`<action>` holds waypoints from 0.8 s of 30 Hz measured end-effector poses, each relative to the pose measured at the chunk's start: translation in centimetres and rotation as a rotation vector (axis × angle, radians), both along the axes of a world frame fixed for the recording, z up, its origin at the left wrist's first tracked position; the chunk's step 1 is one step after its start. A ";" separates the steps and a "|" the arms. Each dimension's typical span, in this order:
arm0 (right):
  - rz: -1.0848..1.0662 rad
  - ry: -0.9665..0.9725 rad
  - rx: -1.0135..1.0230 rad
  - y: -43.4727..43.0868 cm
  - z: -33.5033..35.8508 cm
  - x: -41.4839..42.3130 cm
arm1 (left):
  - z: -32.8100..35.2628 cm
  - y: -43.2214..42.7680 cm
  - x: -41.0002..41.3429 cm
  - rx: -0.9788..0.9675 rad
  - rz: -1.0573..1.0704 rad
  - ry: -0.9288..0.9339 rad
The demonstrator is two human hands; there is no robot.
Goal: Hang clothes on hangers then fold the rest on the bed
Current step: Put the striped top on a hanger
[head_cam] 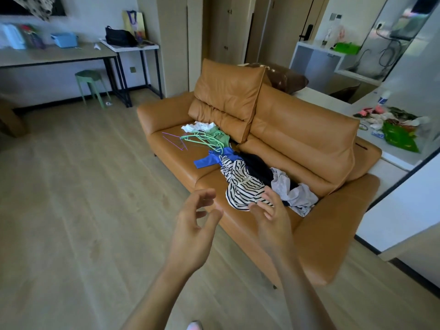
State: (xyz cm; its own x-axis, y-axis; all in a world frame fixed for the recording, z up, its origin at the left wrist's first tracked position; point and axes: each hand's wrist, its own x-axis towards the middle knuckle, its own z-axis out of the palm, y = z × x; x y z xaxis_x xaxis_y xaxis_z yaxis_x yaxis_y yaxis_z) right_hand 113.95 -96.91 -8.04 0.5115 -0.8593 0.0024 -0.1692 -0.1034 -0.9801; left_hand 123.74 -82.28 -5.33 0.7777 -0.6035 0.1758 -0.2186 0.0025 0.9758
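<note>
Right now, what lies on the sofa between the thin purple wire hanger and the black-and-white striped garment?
In the head view, green plastic hangers and a blue garment lie between the purple hanger and striped garment.

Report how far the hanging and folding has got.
Done: nothing visible. The hangers lie bare on the sofa, and the clothes sit in a loose pile: striped top, blue garment, pale shirt. In hand: nothing; the left hand and right hand are open, reaching toward the pile. Left: all hanging and folding.
</note>
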 end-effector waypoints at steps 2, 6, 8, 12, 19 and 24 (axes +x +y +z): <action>-0.026 0.007 0.011 -2.5 -0.6 2.7 | 0.0 -2.7 2.9 0.013 -0.037 0.002; -0.054 0.034 0.058 -6.3 -2.2 8.3 | -0.8 -6.7 8.4 0.049 -0.072 0.010; -0.061 0.044 0.086 -8.1 -3.0 11.2 | -1.4 -8.4 11.1 0.073 -0.073 0.022; -0.054 0.074 0.092 -12.9 -5.3 18.7 | -2.8 -12.6 17.9 0.102 -0.058 0.029; 0.009 0.097 0.105 -21.5 -8.7 32.7 | -3.4 -20.7 30.2 0.147 -0.019 0.021; 0.026 0.128 0.150 -25.2 -10.3 40.1 | -4.0 -25.4 37.5 0.167 -0.025 0.062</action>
